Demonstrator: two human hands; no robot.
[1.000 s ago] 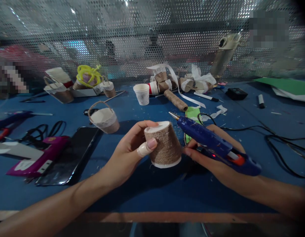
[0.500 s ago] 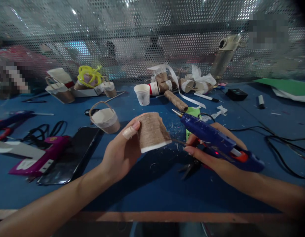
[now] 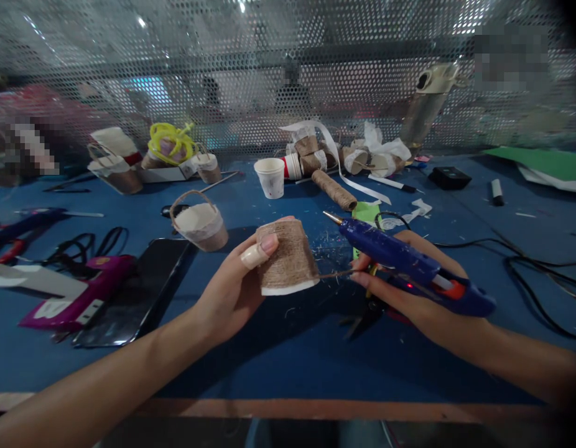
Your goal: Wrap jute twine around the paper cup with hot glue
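Observation:
My left hand (image 3: 236,286) is closed around a paper cup (image 3: 288,258) wrapped in brown twine, a white band showing along its lower edge. The thumb, with a bandage-like wrap, presses on the twine. A strand of twine (image 3: 334,274) runs taut from the cup to my right hand (image 3: 404,292), where thumb and fingertip pinch it. That same hand also holds a blue glue gun (image 3: 390,249), its metal nozzle pointing left and a small red light glowing. Below the right hand, dark pliers or cutters (image 3: 362,320) lie on the table, partly hidden.
Left of my hands stand a finished-looking twine basket (image 3: 201,227), a black phone (image 3: 143,292) and a purple tool (image 3: 78,292). Behind are a white paper cup (image 3: 270,178), a twine roll (image 3: 334,190) and a clear bottle (image 3: 425,106). A black cable (image 3: 516,267) loops at right.
The wrapped cup has tilted slightly in my left hand, and its thumb has moved further onto the twine. The strand between the hands shows more clearly. My right hand has barely moved.

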